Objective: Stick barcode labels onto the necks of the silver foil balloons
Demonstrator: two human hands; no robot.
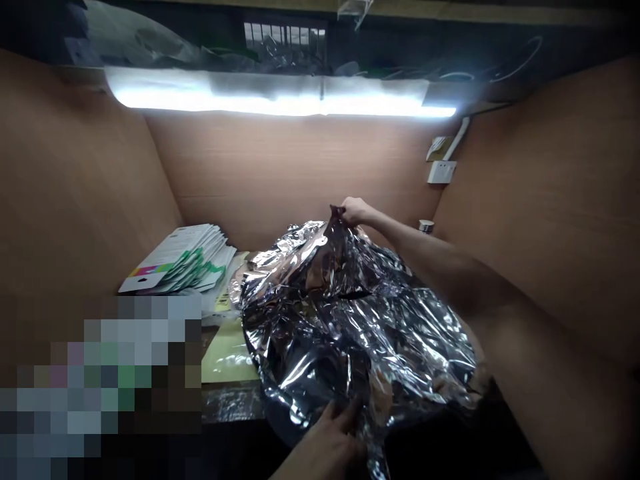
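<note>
A large crinkled sheet of shiny, dark silvery foil-like film [320, 333] spreads over the desk and hangs past its front edge. My right hand [355, 211] is closed on a bunched corner of it at the far side, pulling that part up into a peak. At the near side my left hand [333, 430] grips the film with thumb and fingers around a fold; its fingertips are dim and partly hidden. Whether the film is a single sheet or a bag I cannot tell.
A fanned stack of white printed cards with green parts [183, 260] lies at the left. Yellow sheets [227, 353] show beside the film. Wooden panels enclose three sides, with a bright tube light [280, 103] above. A white socket [442, 172] and a small round-lidded container [426, 226] are at the back right.
</note>
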